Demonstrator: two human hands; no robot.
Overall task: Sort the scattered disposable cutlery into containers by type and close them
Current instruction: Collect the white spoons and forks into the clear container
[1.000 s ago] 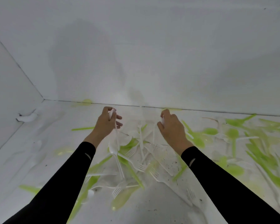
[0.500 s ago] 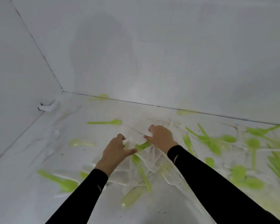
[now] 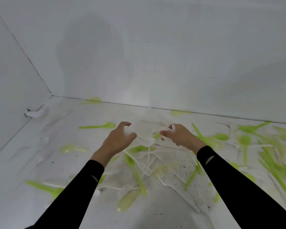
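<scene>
Operator: Since half a second ago both hands have drawn apart on my feed. They were nearly touching then, and now a gap lies between them.

Desk: What does each one hold?

Operator: I see the left hand with fingers and thumb curled round a white piece. Blur hides whether it is a fork or a spoon. The right hand pinches a white bundle, and its ends stick out past the fingertips toward the left hand.

Desk: Anything in the gap?

Operator: A white spoon lies there on the heap, touched by neither hand as far as I can tell.

Desk: Where is the rest of the cutlery?

Operator: It is spread over the white surface. Near the middle, closer to me than the hands, white forks lie tangled with a green handle. A green spoon lies just left of the left hand, apart from it. A paler spoon sits farther toward the left edge. One far spoon rests against the back edge, under the back wall. The thickest green scatter lies toward the right edge, well apart from the left hand. Black sleeves cover both forearms to the wrists.
</scene>
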